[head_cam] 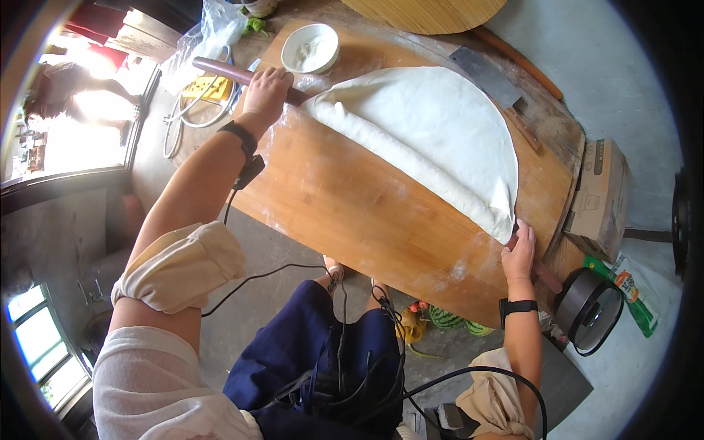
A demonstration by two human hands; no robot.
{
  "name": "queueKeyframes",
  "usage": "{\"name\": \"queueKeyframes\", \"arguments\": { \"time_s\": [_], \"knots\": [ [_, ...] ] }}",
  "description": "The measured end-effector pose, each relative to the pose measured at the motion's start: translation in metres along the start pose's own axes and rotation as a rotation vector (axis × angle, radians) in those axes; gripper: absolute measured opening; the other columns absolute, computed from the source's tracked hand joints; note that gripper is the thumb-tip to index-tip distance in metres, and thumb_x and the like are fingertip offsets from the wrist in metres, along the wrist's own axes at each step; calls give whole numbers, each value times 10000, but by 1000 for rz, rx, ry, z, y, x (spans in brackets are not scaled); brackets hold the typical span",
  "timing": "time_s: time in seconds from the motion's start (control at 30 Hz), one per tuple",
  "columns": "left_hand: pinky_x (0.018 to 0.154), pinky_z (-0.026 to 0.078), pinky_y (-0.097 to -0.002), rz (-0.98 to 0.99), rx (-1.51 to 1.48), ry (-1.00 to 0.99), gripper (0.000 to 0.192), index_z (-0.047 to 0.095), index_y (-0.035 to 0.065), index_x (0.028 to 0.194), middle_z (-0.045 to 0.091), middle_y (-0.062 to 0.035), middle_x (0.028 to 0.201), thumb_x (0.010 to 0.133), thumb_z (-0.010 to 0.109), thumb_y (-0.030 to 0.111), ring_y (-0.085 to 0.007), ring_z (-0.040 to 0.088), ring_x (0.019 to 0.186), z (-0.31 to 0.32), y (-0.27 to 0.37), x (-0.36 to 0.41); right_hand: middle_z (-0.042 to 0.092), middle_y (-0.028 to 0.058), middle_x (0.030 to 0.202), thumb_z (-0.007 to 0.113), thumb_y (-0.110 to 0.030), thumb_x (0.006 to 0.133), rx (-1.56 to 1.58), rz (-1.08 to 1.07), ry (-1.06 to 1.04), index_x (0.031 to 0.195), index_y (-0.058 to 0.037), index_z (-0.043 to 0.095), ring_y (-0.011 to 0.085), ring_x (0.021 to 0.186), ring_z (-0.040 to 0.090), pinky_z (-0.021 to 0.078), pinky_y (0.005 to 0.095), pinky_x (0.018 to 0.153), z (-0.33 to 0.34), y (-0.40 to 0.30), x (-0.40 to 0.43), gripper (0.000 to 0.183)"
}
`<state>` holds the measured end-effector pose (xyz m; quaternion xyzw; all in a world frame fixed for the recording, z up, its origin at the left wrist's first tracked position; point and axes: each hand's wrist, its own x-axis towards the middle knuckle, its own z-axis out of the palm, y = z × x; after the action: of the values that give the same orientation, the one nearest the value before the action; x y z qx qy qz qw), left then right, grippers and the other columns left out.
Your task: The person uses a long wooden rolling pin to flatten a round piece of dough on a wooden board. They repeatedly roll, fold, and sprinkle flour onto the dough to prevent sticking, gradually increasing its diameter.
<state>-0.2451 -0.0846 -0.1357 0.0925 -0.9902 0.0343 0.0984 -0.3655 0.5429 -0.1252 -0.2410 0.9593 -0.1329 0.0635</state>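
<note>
A large, thin sheet of dough lies on a wooden board dusted with flour. Its near edge is rolled around a long wooden rolling pin, which hides the pin's middle. My left hand grips the pin close to its left end, just outside the dough. At the other side, my right hand holds the pin beside the dough's right corner. The pin slants across the board from upper left to lower right, with both its ends sticking out past my hands.
A white bowl of flour stands at the board's far left. Toward the far right edge lies a broad cleaver. A cardboard box and a dark appliance sit to the right. Cables hang before my body; watermelons rest on the floor.
</note>
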Motion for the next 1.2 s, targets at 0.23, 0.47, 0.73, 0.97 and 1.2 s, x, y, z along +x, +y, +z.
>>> {"name": "queueKeyframes", "arguments": {
  "time_s": [0.23,0.47,0.73,0.97,1.2],
  "knots": [
    [941,467,-422,-7,-68,0,179,620,104,998,654,-73,980,834,566,58,-296,620,1055,9,1,-11,535,213,1220,647,108,681,-36,73,-72,1319,-21,495,434,1199,489,409,475,1054,1,-17,-21,669],
    [1036,421,-428,-177,-362,-124,212,725,102,990,699,-121,1040,849,611,213,-321,603,1117,2,31,-13,503,214,1348,644,45,694,5,-34,32,1371,-8,463,429,1266,456,340,503,1122,-8,-50,-29,703],
    [967,459,-429,-349,-412,-85,284,779,121,823,711,-115,927,811,697,393,-319,635,1006,2,65,3,605,213,1289,615,-86,872,245,-551,-124,1312,18,551,402,1235,517,407,464,1071,-19,-194,129,457],
    [1067,383,-383,-454,-419,-47,303,794,137,863,704,-53,976,761,750,419,-250,591,1099,3,87,1,561,202,1392,586,0,815,201,-826,-334,1363,-34,557,374,1308,484,372,428,1139,83,-321,239,550],
    [1095,360,-408,-450,-531,79,257,774,115,814,700,-44,925,775,757,368,-259,613,1037,10,74,-15,689,130,1150,698,-82,761,237,-794,-467,1143,-99,690,346,1165,563,459,415,1013,110,-353,270,383]
  ]
}}
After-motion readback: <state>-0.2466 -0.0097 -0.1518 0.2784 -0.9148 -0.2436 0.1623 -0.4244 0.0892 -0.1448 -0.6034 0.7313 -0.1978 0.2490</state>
